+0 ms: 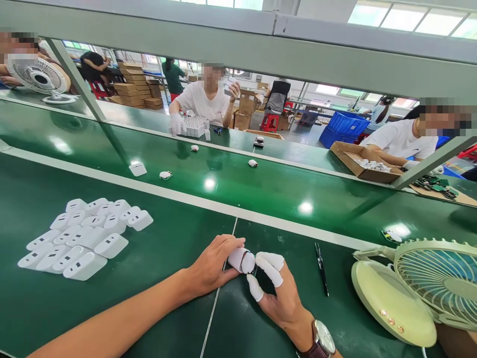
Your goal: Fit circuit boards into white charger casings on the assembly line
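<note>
Near the front middle of the green table, my left hand [214,263] is closed around a white plastic charger housing [235,258] lying on its side. A circuit board with a white-covered part [248,263] sits at the housing's open end, partly inside as far as I can see. White finger cots cover the thumb and two fingers of my right hand [278,286], which pinches the outer edge of that board. To the left lies a group of several white charger housings [80,236] with port slots facing up. Black tweezers [321,269] rest right of my right hand.
A pale green fan [395,303] stands at the right edge. Behind a white strip runs a green conveyor belt [223,184] carrying several board assemblies and a white housing [137,169]. Co-workers sit across it; one has a cardboard box [357,161] of white parts. A metal beam [238,37] crosses above.
</note>
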`<state>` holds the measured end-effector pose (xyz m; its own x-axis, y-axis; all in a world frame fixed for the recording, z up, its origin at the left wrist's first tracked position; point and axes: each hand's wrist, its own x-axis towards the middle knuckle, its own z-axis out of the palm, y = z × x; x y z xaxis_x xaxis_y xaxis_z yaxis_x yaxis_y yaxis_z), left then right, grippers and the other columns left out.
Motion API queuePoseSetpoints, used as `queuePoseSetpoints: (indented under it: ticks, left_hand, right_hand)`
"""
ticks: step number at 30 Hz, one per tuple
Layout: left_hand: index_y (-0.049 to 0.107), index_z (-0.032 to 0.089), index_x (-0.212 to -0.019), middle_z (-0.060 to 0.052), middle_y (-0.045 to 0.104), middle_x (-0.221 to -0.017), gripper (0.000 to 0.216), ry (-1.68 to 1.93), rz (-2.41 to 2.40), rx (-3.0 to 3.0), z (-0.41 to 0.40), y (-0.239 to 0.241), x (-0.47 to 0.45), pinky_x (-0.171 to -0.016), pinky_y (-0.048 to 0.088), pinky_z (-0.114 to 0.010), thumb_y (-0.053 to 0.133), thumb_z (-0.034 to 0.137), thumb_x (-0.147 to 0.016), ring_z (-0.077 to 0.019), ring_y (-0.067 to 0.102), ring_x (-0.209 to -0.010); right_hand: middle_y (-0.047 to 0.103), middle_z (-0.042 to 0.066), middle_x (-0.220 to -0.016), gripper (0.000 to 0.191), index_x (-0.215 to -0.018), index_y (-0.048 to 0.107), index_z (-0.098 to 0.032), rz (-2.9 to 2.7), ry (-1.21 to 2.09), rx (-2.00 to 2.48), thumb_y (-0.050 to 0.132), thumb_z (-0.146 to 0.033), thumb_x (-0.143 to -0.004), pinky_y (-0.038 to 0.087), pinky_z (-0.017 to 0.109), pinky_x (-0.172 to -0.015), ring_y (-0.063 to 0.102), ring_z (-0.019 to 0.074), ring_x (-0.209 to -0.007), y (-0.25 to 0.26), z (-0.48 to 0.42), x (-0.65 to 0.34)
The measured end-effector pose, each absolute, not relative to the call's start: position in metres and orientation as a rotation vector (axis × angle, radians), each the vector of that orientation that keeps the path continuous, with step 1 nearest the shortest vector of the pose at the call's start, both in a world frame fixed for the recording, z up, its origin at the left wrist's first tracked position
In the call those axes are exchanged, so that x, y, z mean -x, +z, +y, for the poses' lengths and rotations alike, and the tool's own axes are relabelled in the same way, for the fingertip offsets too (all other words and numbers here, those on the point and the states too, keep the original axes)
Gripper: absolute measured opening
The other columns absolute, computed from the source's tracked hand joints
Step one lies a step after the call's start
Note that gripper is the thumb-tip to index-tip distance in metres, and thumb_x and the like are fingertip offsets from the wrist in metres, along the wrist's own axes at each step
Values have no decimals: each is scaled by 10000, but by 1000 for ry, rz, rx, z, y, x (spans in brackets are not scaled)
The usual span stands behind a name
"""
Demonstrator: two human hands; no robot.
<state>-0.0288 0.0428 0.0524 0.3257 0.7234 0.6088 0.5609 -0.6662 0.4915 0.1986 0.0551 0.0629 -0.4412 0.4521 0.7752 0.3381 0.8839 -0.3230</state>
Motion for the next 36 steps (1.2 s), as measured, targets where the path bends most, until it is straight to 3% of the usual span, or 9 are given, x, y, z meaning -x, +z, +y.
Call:
queuePoseSetpoints:
  ticks: [7,14,24,30,36]
  left_hand:
    - [381,253,-1483,-123,683,-1225,591,1229,1166,-2434,41,53,28,-979,570,-441,648,191,-960,-282,673,-1139]
    - [409,257,-1474,-112,667,-1200,641,1208,1213,-2383,41,50,29,-976,574,-427,732,271,-921,-280,634,-1125]
    - [422,255,-1417,-105,628,-1209,550,1053,1053,-2266,41,53,31,-993,569,-400,666,175,-931,-245,626,-1107]
    - [466,256,-1387,-95,630,-1208,465,958,1042,-2172,41,58,31,-970,573,-386,635,183,-960,-227,635,-1076]
    - [476,265,-1390,-90,631,-1285,426,869,989,-2043,43,62,34,-1042,548,-413,616,216,-991,-222,640,-1157]
  right_hand:
    - [696,151,-1160,641,-1518,450,-204,-2134,67,564,650,-77,-923,657,448,-809,701,283,-1026,63,55,-200]
    - [611,225,-1348,642,-1540,402,-146,-2186,100,606,679,-210,-963,621,536,-942,600,351,-1272,61,56,-203]
    - [681,135,-1125,412,-1329,594,-195,-2157,103,515,696,-113,-938,628,420,-814,674,253,-1015,67,58,-197]
    - [652,136,-1168,413,-1342,607,-225,-2189,110,575,708,-163,-946,631,431,-836,658,264,-1057,63,59,-198]
    - [592,165,-1298,446,-1380,606,-239,-2211,131,618,706,-171,-950,622,485,-929,616,299,-1199,61,59,-198]
